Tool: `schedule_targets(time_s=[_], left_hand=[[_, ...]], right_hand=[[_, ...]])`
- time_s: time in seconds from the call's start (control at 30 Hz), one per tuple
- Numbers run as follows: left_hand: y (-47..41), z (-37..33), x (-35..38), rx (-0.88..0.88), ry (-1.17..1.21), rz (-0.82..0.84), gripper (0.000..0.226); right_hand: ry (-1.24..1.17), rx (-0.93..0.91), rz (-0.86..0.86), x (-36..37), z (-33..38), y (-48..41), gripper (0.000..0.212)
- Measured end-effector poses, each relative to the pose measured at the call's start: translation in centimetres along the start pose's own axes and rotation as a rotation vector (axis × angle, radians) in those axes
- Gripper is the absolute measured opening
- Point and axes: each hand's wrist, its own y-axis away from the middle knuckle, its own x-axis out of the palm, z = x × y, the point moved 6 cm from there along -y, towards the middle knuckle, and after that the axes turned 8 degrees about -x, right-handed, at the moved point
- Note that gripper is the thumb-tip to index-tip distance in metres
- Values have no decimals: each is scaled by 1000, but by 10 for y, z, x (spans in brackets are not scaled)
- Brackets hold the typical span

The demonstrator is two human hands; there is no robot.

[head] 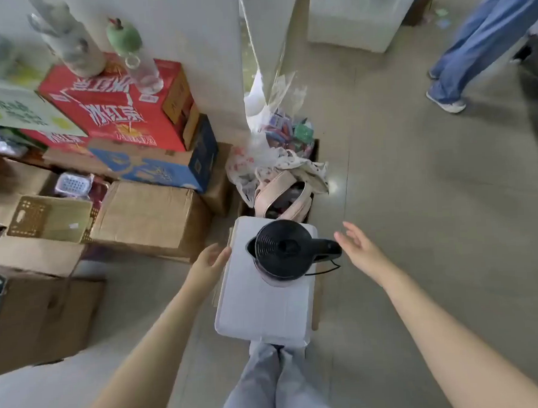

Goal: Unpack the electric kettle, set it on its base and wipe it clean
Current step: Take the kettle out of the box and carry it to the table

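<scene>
A black electric kettle [282, 253] stands upright on a white rectangular surface [261, 310], its lid on top and its handle pointing right. A thin black cord [327, 271] loops out below the handle. The base under the kettle is hidden. My left hand [210, 261] is open at the left edge of the white surface, a little apart from the kettle. My right hand [357, 249] is open just right of the handle, fingers spread, holding nothing.
Cardboard boxes [150, 216] and a red carton [116, 105] are stacked at the left. A pink bag [287, 196] and plastic bags [277, 141] lie behind the white surface. Another person's legs [471, 46] stand at the upper right on tiled floor.
</scene>
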Motion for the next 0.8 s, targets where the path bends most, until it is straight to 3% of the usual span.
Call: schedule_targets(time_s=[0.17, 0.3, 0.37, 0.53, 0.6, 0.63, 0.73, 0.8], left_hand=[[-53, 56, 52, -182, 216, 190, 72], [-86, 85, 82, -210, 282, 323, 86], [-96, 91, 93, -213, 311, 391, 96], [-116, 104, 109, -213, 349, 457, 104], [-125, 108, 114, -208, 355, 447, 103], [-128, 110, 117, -198, 360, 444, 103], [-135, 109, 127, -148, 362, 437, 99], [-141, 111, 131, -119, 375, 424, 100]], right_hand=[[-29, -6, 79, 39, -28, -46, 55], [-14, -70, -66, 40, -41, -71, 13], [-7, -88, -99, 38, -44, -79, 31], [-17, -119, -168, 31, -55, -93, 116], [-57, -125, -177, 29, -57, -100, 126], [-92, -118, -173, 29, -57, -104, 120], [-129, -114, -149, 34, -49, -113, 75], [-115, -148, -102, 37, -44, -119, 62]])
